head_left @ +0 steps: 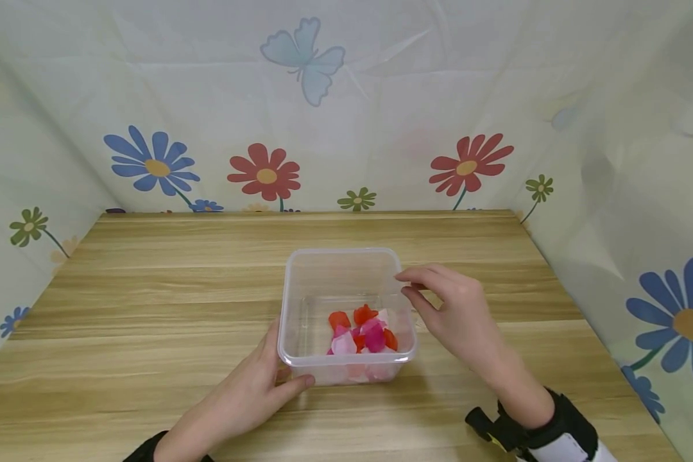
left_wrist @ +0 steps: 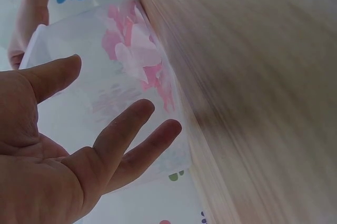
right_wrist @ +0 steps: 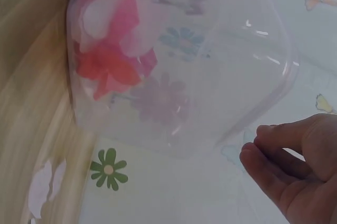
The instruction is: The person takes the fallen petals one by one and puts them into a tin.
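Observation:
A clear, lidless plastic container [head_left: 346, 360] stands on the wooden table. Red, magenta and pale pink petals [head_left: 373, 335] lie loose in it, mostly toward its right side. The left hand [head_left: 248, 391] is at the container's front left corner, its thumb along the front wall. In the left wrist view, that hand's fingers [left_wrist: 118, 132] are spread and fairly straight beside the wall. By the right rim is the right hand [head_left: 453, 308], thumb and fingers bent toward each other. The right wrist view shows its fingertips [right_wrist: 250, 155] just outside the rim, with no petal visible between them.
The wood-grain table [head_left: 150, 289] extends around the container. Behind and at both sides hangs a white cloth [head_left: 369, 128] printed with flowers and a butterfly. A black strap with a small device [head_left: 520, 420] is on the right wrist.

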A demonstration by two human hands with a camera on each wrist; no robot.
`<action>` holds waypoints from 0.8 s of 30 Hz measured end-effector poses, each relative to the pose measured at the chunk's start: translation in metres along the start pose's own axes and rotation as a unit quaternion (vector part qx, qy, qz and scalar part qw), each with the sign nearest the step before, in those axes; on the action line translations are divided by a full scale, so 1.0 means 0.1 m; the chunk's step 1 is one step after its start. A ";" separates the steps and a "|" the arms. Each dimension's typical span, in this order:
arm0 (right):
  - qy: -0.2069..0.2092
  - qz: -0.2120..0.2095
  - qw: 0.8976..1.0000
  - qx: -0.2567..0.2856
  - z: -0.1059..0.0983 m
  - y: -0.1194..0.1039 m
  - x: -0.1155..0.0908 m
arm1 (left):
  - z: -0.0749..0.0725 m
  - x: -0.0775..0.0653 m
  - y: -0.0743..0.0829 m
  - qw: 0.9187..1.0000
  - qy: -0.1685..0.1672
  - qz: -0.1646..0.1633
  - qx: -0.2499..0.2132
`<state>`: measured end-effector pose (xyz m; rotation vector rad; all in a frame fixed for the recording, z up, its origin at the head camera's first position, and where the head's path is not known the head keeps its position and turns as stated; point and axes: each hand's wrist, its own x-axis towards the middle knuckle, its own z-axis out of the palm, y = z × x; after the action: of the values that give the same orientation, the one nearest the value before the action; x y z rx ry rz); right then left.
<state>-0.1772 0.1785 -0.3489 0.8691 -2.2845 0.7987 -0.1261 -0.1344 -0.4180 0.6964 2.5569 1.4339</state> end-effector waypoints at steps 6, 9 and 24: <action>-0.024 0.053 0.998 -0.025 -0.11 0.09 0.00 | 0.00 0.00 0.00 1.000 -0.001 0.002 0.003; -0.060 0.101 0.992 -0.042 -0.16 0.13 -0.02 | 0.00 -0.01 0.00 1.000 -0.005 0.004 -0.004; -0.230 0.228 0.942 -0.090 -0.33 0.49 -0.18 | -0.01 0.00 0.01 1.000 -0.006 0.002 -0.015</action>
<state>-0.1916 0.2383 -0.3551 0.4750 -2.9851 0.5970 -0.1258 -0.1348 -0.4172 0.7052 2.5196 1.4622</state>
